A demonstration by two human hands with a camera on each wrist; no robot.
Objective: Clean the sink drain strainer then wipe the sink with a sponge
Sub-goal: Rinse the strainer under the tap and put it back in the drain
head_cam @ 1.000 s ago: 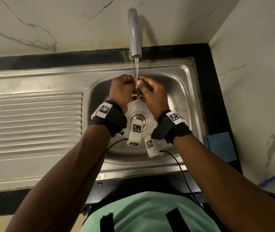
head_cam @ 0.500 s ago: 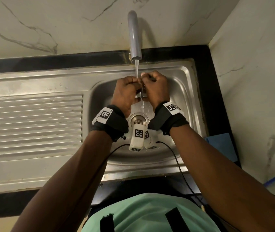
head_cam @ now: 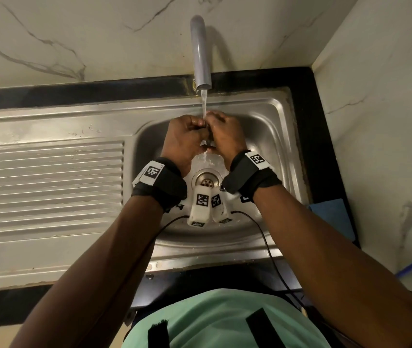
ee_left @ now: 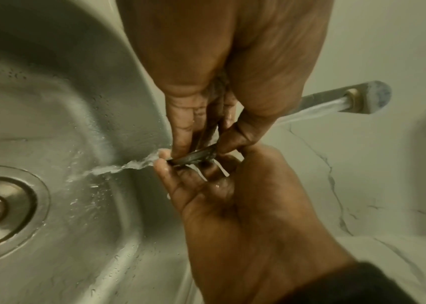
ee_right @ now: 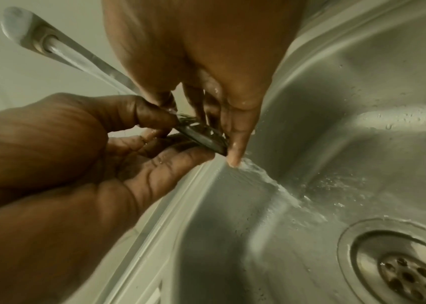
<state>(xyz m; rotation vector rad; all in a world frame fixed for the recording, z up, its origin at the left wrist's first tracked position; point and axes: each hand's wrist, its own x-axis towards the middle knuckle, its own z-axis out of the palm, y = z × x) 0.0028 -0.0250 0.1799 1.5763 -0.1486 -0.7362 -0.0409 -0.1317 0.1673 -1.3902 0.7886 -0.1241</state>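
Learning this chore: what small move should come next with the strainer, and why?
Probably turn the strainer a little under the stream. Both the left hand and right hand pinch it edge-on below the tap, so water runs off one rim only.

Head view: the hands (head_cam: 206, 136) are hiding nearly all of the strainer (head_cam: 208, 136). Wrist cameras are covering part of the drain (head_cam: 206, 180). An arm is cutting off the blue cloth (head_cam: 335, 217). Both wrist views are showing the strainer's (ee_left: 194, 157) face blurred.

Both forearms reach forward side by side, the left hand (head_cam: 186, 136) and right hand (head_cam: 225, 135) meeting knuckles-up, fingers curled in a shared pinch.
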